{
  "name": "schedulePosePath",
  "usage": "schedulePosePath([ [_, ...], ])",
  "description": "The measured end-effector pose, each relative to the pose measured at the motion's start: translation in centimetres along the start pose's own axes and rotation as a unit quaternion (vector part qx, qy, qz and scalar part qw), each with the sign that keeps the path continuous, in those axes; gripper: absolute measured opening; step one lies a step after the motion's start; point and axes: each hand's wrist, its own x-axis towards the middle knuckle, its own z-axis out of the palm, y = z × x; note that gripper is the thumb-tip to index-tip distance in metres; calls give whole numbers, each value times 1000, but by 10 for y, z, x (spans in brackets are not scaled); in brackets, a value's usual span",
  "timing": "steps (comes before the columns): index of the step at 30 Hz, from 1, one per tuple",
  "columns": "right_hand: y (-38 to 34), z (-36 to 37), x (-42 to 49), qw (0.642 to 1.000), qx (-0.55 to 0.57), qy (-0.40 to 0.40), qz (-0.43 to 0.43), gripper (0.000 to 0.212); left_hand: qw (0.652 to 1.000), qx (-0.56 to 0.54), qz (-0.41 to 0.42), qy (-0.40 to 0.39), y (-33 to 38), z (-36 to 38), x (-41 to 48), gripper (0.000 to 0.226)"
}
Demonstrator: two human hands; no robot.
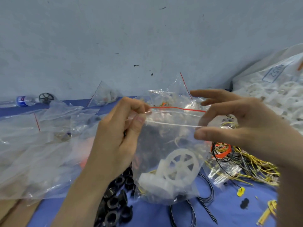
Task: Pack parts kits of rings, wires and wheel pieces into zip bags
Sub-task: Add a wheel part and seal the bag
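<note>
Above the blue table (pixel 221 210), between both hands: zip bag (pixel 164 141), hanging mouth-up, clear of the surface. Left hand (pixel 114 136) pinching the left end of the seal between thumb and curled fingers; right hand (pixel 237 122) pinching the near lip at the right end, other fingers spreading straight. Stretching the strip taut, probably lining up the tracks for closing; mouth gaping, red-edged rear lip and white near lip standing apart. Showing through the clear film: white wheel (pixel 181 164), other white pieces, yellow wire (pixel 151 171), all sagging at the bottom. Lying below: black rings (pixel 114 202), wire tangle (pixel 246 161).

head view — close, downward, forward
</note>
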Motion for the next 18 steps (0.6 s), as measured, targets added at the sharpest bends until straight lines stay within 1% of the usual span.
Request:
schedulePosePath([
  [2,4,1,2,1000,23,0,13,34,1000,-2,-12,5,-5,-7,2,14],
  [5,11,-1,3,997,66,33,30,22,996,-35,-79,-16,-11,-16,4,13],
  [7,17,-3,1,996,75,32,28,17,994,-35,-101,-19,-13,-21,4,14],
  [8,19,-4,0,996,85,28,28,20,994,-34,-107,-11,-14,-22,4,16],
  [10,22,-5,0,994,99,30,37,33,993,-36,-115,7,-14,-24,4,19],
  [12,24,-6,0,992,111,45,40,40,991,-40,-123,23,-14,-26,4,31],
  [14,26,-7,0,990,126,55,40,41,990,-54,-131,28,-13,-28,5,43],
  [18,29,-9,1,987,148,46,40,40,990,-68,-123,13,-13,-32,5,60],
])
